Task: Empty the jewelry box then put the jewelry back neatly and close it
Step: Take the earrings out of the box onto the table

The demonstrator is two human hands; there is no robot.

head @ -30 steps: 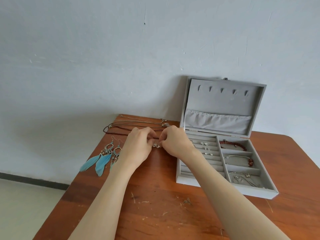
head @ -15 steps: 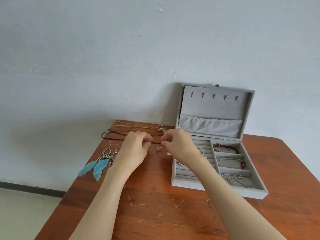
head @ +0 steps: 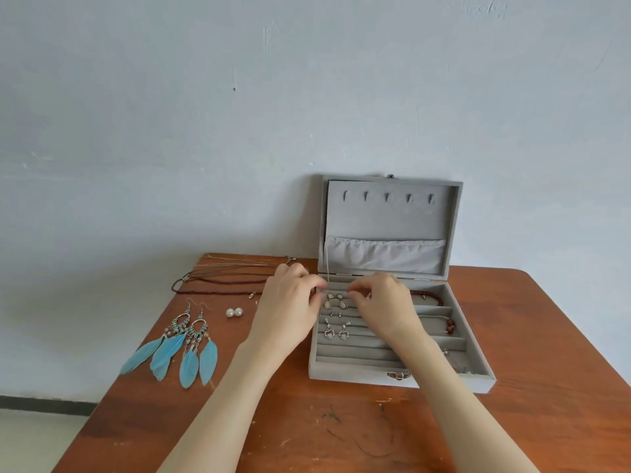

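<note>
A pale blue-grey plastered wall point(head: 239, 114) fills the upper part of the view, marked with small chips and scuffs. Against it stands a reddish-brown wooden bench point(head: 341, 431) with a scratched, worn top and rounded corners. At lower left, a light floor point(head: 30, 442) meets a dark baseboard point(head: 44, 403). Soft, even light.

A home room: worn wooden table point(head: 341, 431) against a plain painted wall point(head: 239, 114)

You see through one head-worn camera, looking forward and down; your fingers point(head: 356, 295) sit mid-frame, close; table point(head: 341, 431) nearer, wall point(head: 239, 114) beyond them.
</note>
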